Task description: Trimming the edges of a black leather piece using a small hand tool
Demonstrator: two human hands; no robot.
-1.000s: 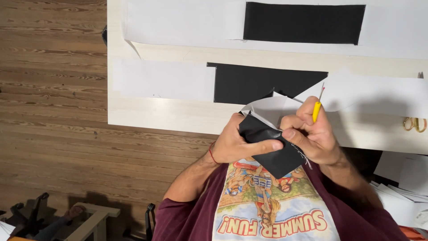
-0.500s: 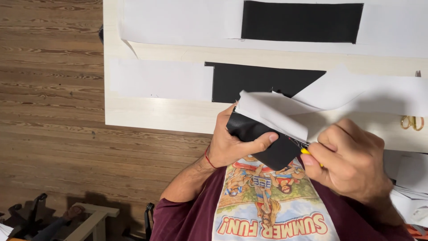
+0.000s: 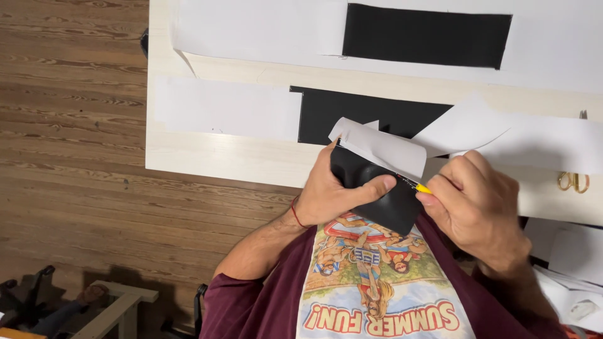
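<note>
The left hand grips a black sheet with white paper at its 12 o'clock edge, while the right hand, at 3 o'clock, pinches a yellow tool.

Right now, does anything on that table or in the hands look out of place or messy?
Mostly tidy. The black piece in the left hand is bent, its white paper peeling and curling away. The right hand holds a yellow tool at it. One loose white sheet lies askew across the black sheet.

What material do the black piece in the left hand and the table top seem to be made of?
Black piece: probably matte foam or thick card with a white paper backing peeling away; it bends softly without creasing. Table top: pale wood or wood-look laminate, showing faint grain and a satin surface.
</note>
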